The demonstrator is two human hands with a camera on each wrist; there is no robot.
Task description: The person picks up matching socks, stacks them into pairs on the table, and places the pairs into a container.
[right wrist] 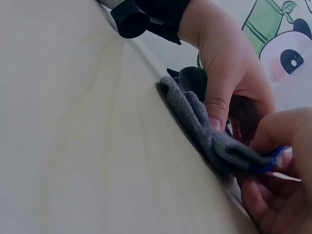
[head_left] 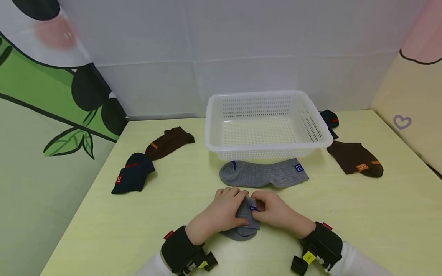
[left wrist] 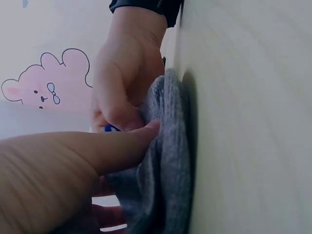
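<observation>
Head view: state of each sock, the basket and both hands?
Held gray sock: bunched
Left hand: gripping it
Right hand: pinching it
Far gray sock: lying flat
White basket: upright
Left navy sock: bent
Left brown sock: lying loose
Right brown sock: flat
Right navy sock: partly hidden

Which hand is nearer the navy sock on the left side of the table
Left. The left hand, gripping a grey sock, is right of the navy sock; the right hand, pinching the same sock, is farther right.
</observation>
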